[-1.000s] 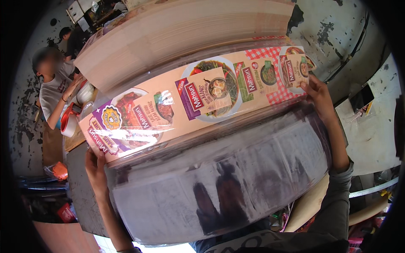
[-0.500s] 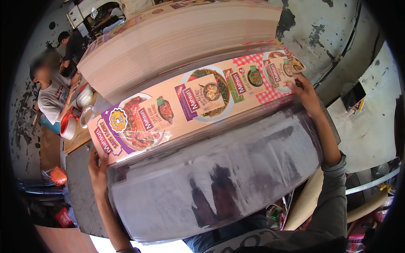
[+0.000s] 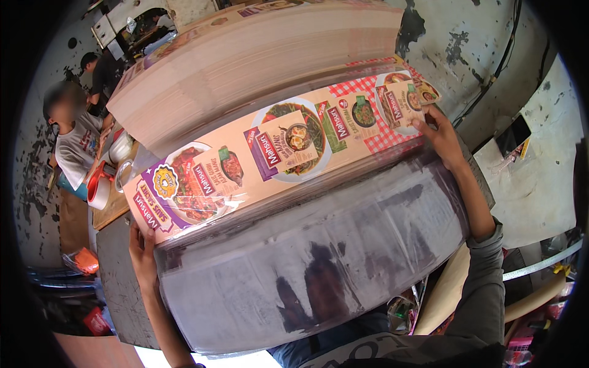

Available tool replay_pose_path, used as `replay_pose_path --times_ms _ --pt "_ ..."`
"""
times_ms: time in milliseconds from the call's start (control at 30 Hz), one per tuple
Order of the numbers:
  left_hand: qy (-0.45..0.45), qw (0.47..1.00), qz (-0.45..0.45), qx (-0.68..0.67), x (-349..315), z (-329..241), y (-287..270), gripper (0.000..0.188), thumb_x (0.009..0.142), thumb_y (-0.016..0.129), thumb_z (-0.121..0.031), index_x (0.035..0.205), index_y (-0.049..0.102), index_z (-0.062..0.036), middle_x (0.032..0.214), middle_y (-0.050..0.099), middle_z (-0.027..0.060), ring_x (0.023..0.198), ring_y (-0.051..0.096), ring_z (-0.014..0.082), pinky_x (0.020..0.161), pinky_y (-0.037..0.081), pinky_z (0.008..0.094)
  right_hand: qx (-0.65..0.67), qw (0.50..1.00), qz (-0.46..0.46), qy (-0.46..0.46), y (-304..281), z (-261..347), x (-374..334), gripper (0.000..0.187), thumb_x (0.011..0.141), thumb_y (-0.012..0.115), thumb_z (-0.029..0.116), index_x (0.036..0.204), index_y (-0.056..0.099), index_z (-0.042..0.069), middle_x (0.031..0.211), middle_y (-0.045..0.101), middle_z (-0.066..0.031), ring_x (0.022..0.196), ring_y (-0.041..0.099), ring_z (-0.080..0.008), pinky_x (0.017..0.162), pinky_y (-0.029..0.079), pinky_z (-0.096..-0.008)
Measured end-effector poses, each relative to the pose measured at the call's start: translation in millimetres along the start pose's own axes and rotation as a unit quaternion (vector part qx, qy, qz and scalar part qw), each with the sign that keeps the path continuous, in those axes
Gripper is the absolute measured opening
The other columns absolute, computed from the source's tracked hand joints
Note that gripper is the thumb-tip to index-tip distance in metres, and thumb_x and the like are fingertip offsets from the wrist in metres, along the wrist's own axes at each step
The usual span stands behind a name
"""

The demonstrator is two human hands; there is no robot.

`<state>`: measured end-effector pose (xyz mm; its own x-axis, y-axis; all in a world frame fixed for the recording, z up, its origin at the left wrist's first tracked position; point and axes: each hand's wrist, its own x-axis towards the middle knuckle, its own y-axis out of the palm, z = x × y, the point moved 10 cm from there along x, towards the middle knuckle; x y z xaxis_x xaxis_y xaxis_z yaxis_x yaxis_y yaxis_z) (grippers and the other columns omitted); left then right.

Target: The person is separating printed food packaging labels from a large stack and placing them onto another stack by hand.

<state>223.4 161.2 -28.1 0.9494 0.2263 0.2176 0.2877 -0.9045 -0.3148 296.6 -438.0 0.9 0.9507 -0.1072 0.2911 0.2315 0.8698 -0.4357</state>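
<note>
Long, shiny and probably floppy: grab by the ends

Got a long printed sheet point(image 3: 276, 156) here, lying crosswise between the tall stack point(image 3: 264, 80) on the far side and the glossy plastic point(image 3: 233, 300) on the near side, right end a bit farther off than the left. Left hand point(image 3: 143, 257) pinching the near left corner, right hand point(image 3: 445, 138) pinching the right end, thumb on top. Can't tell how the fingers sit underneath.

Probably light, so no worry about weight. Likely thin and bendy over that length, so easy to sag or crease mid-span if lifted from one end only. Slick too, judging by the shine on the left half. Best to hold both short ends, thumbs flat, gentle even tension. Don't squeeze corners hard, easy to dent.
</note>
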Motion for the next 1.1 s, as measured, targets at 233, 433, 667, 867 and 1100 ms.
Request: replay_pose_path --times_ms 233,433,667,867,1100 --pt "0.005 1.0 0.0 -0.01 0 3 1 0.041 0.089 0.052 -0.02 0.121 0.041 0.0033 0.11 0.052 0.0093 0.103 0.047 0.0142 0.091 0.034 0.0273 -0.01 1.0 -0.007 0.008 -2 -2 0 0.032 0.082 0.062 0.022 0.106 0.056 0.001 0.098 0.06 -0.0059 0.093 0.052 -0.0132 0.085 0.038 -0.0272" --pt "0.012 1.0 -0.002 -0.004 -1 7 1 0.04 0.09 0.052 -0.019 0.121 0.041 0.0036 0.11 0.052 0.009 0.103 0.047 0.0141 0.091 0.035 0.0272 -0.013 1.0 -0.013 0.012 -2 -8 1 0.035 0.083 0.062 0.023 0.109 0.055 0.001 0.098 0.06 -0.0067 0.094 0.052 -0.0135 0.085 0.038 -0.0267" --pt "0.039 0.999 -0.021 0.014 2 10 0 0.039 0.091 0.05 -0.019 0.121 0.042 0.0047 0.11 0.052 0.0091 0.102 0.048 0.0131 0.09 0.036 0.0262 -0.012 1.0 -0.011 0.017 -1 -7 0 0.036 0.084 0.061 0.025 0.11 0.055 0.001 0.098 0.06 -0.0074 0.095 0.052 -0.0132 0.085 0.038 -0.0265" --pt "0.031 0.999 -0.026 0.01 1 8 1 0.039 0.091 0.05 -0.02 0.12 0.043 0.0049 0.109 0.053 0.0087 0.1 0.049 0.0128 0.088 0.037 0.0256 -0.022 0.999 -0.008 0.022 0 -9 2 0.038 0.084 0.06 0.027 0.111 0.055 0.001 0.101 0.059 -0.0081 0.097 0.051 -0.0135 0.085 0.038 -0.0264" --pt "0.04 0.998 -0.036 0.037 2 6 -6 0.036 0.089 0.052 -0.021 0.115 0.048 0.0037 0.104 0.055 0.0087 0.091 0.051 0.0127 0.079 0.04 0.0259 -0.036 0.999 -0.025 0.024 -6 -22 4 0.042 0.084 0.059 0.028 0.116 0.052 0.001 0.102 0.058 -0.0082 0.097 0.05 -0.0138 0.084 0.039 -0.026"
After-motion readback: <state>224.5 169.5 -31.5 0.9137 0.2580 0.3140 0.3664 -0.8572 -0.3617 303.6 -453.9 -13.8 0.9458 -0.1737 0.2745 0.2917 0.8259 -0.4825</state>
